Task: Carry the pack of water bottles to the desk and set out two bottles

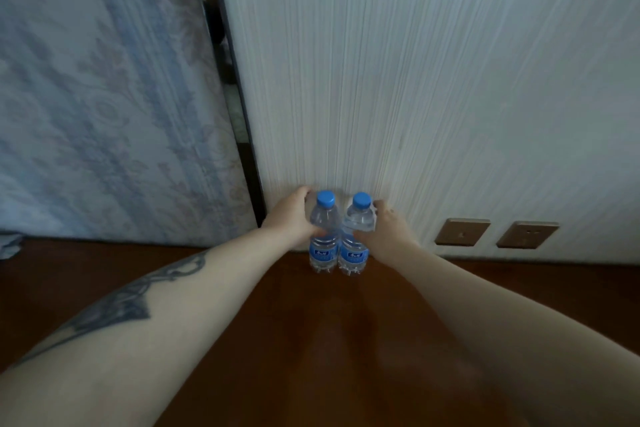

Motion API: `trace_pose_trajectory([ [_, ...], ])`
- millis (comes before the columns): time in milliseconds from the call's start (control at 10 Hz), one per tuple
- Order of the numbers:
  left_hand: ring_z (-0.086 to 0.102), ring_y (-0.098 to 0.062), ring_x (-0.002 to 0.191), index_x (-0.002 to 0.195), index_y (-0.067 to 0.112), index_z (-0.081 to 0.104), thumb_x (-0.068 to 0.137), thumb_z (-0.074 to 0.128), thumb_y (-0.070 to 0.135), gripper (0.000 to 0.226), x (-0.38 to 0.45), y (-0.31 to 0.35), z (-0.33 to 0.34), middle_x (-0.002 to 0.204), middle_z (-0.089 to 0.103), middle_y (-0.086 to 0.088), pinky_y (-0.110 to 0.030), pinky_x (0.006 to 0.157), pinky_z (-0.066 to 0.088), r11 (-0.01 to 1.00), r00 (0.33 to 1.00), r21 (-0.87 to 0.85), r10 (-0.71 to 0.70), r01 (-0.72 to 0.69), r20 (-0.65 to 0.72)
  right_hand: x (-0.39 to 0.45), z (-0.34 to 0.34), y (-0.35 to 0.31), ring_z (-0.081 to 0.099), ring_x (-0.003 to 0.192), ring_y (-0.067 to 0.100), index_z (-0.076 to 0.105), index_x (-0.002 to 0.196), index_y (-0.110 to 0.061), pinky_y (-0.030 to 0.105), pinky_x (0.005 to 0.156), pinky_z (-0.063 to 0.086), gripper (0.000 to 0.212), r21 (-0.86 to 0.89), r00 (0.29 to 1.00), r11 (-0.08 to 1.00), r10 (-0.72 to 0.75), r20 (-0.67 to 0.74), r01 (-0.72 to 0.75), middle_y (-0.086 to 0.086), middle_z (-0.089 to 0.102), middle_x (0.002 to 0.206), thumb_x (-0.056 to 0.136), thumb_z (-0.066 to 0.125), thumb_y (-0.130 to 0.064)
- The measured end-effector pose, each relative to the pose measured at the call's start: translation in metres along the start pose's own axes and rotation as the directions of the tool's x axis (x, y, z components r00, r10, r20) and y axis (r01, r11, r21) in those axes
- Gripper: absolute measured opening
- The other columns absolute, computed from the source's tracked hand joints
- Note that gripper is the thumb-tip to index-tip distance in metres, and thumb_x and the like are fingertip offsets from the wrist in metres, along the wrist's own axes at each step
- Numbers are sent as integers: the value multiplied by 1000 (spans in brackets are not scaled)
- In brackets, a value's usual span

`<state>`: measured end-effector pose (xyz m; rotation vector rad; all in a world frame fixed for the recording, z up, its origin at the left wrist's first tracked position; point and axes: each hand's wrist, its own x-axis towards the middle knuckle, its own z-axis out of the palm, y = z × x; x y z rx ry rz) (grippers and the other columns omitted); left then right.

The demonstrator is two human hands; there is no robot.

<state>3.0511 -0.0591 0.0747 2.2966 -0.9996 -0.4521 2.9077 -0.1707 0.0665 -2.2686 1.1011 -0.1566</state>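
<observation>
Two water bottles: left bottle (323,232) and right bottle (356,234), upright and touching on the dark wooden desk (311,340), against the pale striped wall (415,80). The left hand (294,218) grips the left bottle; the right hand (386,230) grips the right bottle. Two brass wall sockets (462,231) lie to the right of the right hand. A patterned mattress (104,97) leans to the left of the left hand.
</observation>
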Motion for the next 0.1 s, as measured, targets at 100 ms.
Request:
trace_pose_trajectory([
  [100,55,-22,117,140,18,40,72,80,18,79,-18,-12,-11,136,54,-5,-31,87,49,994,999,94,-54,54,-4,-10,-6,-5,53,119,26,30,147,-12,38,96,50,68,-36,999,998,-44,26,44,10,43,145,89,66,-19],
])
